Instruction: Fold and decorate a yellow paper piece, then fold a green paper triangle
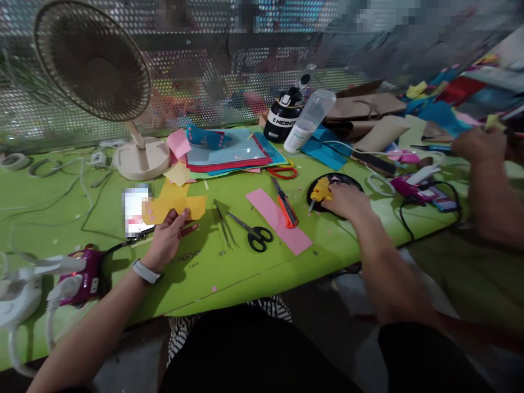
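My left hand (167,237) pinches an orange-yellow paper cutout (176,204) with small pink pieces at its left end, held above the green table (245,278). My right hand (346,199) is closed at a yellow glue gun (321,189), which lies over a black round dish (356,182) with its nozzle pointing down and left. Between my hands are tweezers (223,224), black scissors (260,239), a pink paper strip (301,239) and an orange-handled cutter (290,215).
A fan (141,158) stands at the back left, beside stacked coloured papers (229,150) with blue paper glasses (204,137). Bottles (282,117) stand behind. Purple power strips (84,275) with cables lie at both sides. Another person's hand (478,144) is at the right.
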### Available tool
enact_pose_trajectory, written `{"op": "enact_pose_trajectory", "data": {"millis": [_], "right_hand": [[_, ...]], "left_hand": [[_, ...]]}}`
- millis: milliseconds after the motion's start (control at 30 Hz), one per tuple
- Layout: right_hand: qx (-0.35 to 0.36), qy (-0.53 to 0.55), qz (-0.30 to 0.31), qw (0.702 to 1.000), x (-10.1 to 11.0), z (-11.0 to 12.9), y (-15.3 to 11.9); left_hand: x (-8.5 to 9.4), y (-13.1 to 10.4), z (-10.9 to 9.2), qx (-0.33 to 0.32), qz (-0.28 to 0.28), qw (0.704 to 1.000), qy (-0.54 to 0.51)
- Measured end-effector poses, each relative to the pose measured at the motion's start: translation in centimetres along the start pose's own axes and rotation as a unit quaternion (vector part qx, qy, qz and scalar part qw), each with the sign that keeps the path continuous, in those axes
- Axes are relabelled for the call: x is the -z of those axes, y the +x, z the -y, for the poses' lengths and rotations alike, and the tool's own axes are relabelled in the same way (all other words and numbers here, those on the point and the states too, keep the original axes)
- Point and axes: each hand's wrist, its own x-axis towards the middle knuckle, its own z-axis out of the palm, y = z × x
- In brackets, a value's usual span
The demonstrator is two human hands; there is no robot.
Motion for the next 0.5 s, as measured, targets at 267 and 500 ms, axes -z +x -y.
{"op": "enact_pose_trajectory", "data": {"millis": [267, 500], "right_hand": [[0.020, 0.009, -0.003, 1.000, -0.8, -0.9, 0.1], [-0.108, 0.138, -0.053, 0.983, -1.5, -2.2, 0.1]], "left_hand": [[0.3, -0.4, 0.4, 0.005, 0.018, 1.000, -0.022], [0.3, -0.8, 0.7, -0.012, 0.032, 0.999, -0.042]]}}
